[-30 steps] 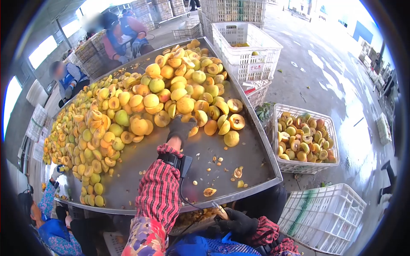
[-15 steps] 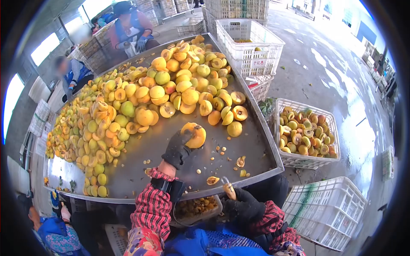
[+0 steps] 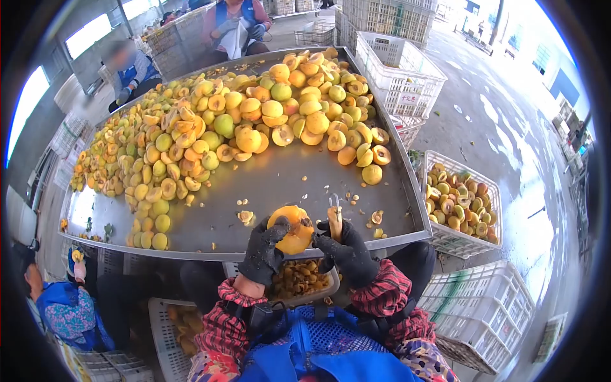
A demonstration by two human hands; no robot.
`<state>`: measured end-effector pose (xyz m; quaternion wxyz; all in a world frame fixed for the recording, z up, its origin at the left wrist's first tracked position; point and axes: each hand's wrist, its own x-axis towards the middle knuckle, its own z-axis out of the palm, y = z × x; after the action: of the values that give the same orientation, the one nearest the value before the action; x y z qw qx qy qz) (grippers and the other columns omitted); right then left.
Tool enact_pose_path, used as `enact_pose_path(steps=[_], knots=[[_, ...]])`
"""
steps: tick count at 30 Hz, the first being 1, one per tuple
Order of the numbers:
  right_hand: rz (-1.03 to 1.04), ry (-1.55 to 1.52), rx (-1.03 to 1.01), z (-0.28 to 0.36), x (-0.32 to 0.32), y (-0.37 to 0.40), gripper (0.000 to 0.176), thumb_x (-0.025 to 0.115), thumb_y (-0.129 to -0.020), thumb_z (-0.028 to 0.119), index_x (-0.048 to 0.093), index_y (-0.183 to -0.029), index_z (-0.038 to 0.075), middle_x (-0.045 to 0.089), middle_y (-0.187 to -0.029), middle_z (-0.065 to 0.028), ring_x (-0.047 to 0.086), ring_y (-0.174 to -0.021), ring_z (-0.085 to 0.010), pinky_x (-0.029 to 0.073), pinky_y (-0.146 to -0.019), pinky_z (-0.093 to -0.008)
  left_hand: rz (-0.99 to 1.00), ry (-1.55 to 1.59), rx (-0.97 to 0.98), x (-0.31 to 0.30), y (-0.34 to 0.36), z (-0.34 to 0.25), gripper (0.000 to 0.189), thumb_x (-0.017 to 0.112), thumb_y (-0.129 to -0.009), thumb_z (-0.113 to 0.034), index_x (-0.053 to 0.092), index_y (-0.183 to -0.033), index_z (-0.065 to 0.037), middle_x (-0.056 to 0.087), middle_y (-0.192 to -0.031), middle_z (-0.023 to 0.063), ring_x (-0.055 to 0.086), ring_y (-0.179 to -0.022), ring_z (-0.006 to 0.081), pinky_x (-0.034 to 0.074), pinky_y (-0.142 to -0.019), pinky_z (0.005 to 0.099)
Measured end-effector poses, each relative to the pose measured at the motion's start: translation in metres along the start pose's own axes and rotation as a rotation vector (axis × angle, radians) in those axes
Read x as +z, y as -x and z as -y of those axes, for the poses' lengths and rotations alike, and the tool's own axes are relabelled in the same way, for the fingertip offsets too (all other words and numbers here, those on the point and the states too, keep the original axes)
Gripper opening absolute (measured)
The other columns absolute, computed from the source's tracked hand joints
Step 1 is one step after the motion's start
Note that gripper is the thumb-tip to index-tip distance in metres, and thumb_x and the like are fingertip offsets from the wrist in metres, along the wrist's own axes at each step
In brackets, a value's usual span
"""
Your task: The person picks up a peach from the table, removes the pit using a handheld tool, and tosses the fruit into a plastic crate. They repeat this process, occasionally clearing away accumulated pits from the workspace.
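My left hand [image 3: 261, 253], in a black glove, is closed around a yellow peach half [image 3: 290, 237] over the front edge of the metal table [image 3: 273, 175]. A dark brown patch shows on the cut side of this half. In my right hand [image 3: 354, 257], also black-gloved, is a wooden-handled pitting tool [image 3: 335, 221], its thin metal loop pointing up and away from me. The right fingertips are right at the fruit's right side. Beyond my hands lies a large heap of peach halves [image 3: 210, 137], with loose pits and scraps scattered nearer.
Below the table edge stands a tub of brown peach scraps [image 3: 304, 279]. To the right are a white crate of peach halves [image 3: 468, 251] and a tipped white crate [image 3: 484, 305]. Other people sit across the table [image 3: 238, 25], at far left [image 3: 137, 70] and at lower left [image 3: 70, 312].
My left hand has brought the peach half back from mid-table to the front edge. My right hand has risen with the tool and now meets the fruit. The view has shifted.
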<state>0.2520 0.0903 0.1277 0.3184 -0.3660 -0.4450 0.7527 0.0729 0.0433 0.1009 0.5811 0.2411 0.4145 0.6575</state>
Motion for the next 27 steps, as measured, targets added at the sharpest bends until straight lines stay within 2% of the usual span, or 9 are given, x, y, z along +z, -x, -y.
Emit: enact_pose_path(steps=[3, 6, 14, 15, 17, 20, 21, 24, 27], knots=[[0.100, 0.015, -0.007, -0.014, 0.013, -0.005, 0.037, 0.063, -0.087, 0.018, 0.048, -0.117, 0.003, 0.056, -0.087, -0.0048, 0.056, -0.063, -0.0102, 0.049, -0.047, -0.0231, 0.130, 0.189, 0.016, -0.004, 0.011, 0.012, 0.044, 0.057, -0.090, -0.023, 0.049, -0.126, 0.002, 0.058, -0.114, 0.0121, 0.059, -0.103, 0.0222, 0.049, -0.090, 0.0348], [0.151, 0.058, -0.044, -0.016, 0.020, -0.003, 0.033, 0.061, -0.089, 0.019, 0.050, -0.116, 0.004, 0.056, -0.087, -0.0031, 0.055, -0.065, -0.0081, 0.047, -0.049, -0.0224, 0.065, 0.293, 0.013, -0.003, 0.022, 0.017, 0.049, 0.054, -0.090, -0.027, 0.045, -0.129, 0.003, 0.055, -0.118, 0.0172, 0.055, -0.108, 0.0268, 0.044, -0.095, 0.0396], [0.095, 0.097, -0.054, -0.010, 0.023, 0.012, 0.024, 0.058, -0.090, 0.018, 0.053, -0.109, 0.004, 0.058, -0.083, -0.0033, 0.056, -0.067, -0.0095, 0.046, -0.054, -0.0253, 0.058, 0.631, -0.006, -0.005, 0.034, 0.009, 0.048, 0.041, -0.095, -0.032, 0.043, -0.131, -0.001, 0.054, -0.120, 0.0165, 0.054, -0.110, 0.0283, 0.043, -0.097, 0.0429], [0.131, 0.267, -0.076, -0.012, 0.018, 0.016, 0.026, 0.057, -0.090, 0.017, 0.052, -0.112, 0.004, 0.058, -0.084, -0.0034, 0.056, -0.067, -0.0092, 0.047, -0.054, -0.0248, 0.052, 0.642, 0.002, -0.006, 0.036, 0.006, 0.049, 0.038, -0.097, -0.036, 0.042, -0.131, -0.002, 0.054, -0.121, 0.0168, 0.054, -0.110, 0.0289, 0.043, -0.097, 0.0444], [0.204, 0.604, -0.120, -0.021, 0.008, 0.027, 0.030, 0.055, -0.092, 0.014, 0.050, -0.119, 0.003, 0.058, -0.086, -0.0037, 0.057, -0.066, -0.0087, 0.049, -0.055, -0.0237, 0.014, 0.299, 0.131, -0.005, 0.043, -0.002, 0.050, 0.037, -0.097, -0.038, 0.042, -0.132, -0.002, 0.054, -0.121, 0.0173, 0.054, -0.109, 0.0297, 0.043, -0.097, 0.0451], [0.304, 0.717, -0.034, -0.014, 0.022, 0.043, 0.030, 0.055, -0.091, 0.015, 0.049, -0.118, 0.002, 0.057, -0.083, -0.0040, 0.057, -0.069, -0.0100, 0.049, -0.058, -0.0277, 0.024, 0.357, 0.131, -0.007, 0.046, 0.001, 0.052, 0.036, -0.097, -0.040, 0.040, -0.133, -0.003, 0.054, -0.121, 0.0175, 0.054, -0.109, 0.0303, 0.043, -0.097, 0.0454], [0.310, 0.795, -0.119, -0.018, 0.023, 0.041, 0.027, 0.056, -0.090, 0.014, 0.050, -0.113, 0.001, 0.057, -0.079, -0.0082, 0.059, -0.069, -0.0169, 0.048, -0.060, -0.0332, 0.042, 0.472, 0.101, -0.008, 0.046, 0.003, 0.052, 0.036, -0.097, -0.041, 0.040, -0.134, -0.004, 0.053, -0.121, 0.0175, 0.054, -0.109, 0.0304, 0.043, -0.097, 0.0453], [0.247, 0.923, -0.348, -0.030, 0.027, 0.038, 0.023, 0.058, -0.089, 0.014, 0.051, -0.107, 0.001, 0.057, -0.078, -0.0137, 0.059, -0.068, -0.0261, 0.047, -0.062, -0.0382, 0.094, 0.326, 0.223, -0.008, 0.047, 0.011, 0.052, 0.037, -0.097, -0.041, 0.038, -0.135, -0.005, 0.053, -0.121, 0.0168, 0.054, -0.109, 0.0302, 0.043, -0.097, 0.0453], [0.249, 0.882, -0.294, -0.023, 0.034, 0.039, 0.023, 0.054, -0.089, 0.019, 0.052, -0.101, -0.001, 0.060, -0.081, -0.0225, 0.059, -0.077, -0.0402, 0.045, -0.067, -0.0459, 0.047, 0.268, 0.236, -0.009, 0.048, 0.014, 0.053, 0.039, -0.096, -0.040, 0.037, -0.136, -0.005, 0.053, -0.121, 0.0164, 0.054, -0.109, 0.0295, 0.044, -0.096, 0.0449]])
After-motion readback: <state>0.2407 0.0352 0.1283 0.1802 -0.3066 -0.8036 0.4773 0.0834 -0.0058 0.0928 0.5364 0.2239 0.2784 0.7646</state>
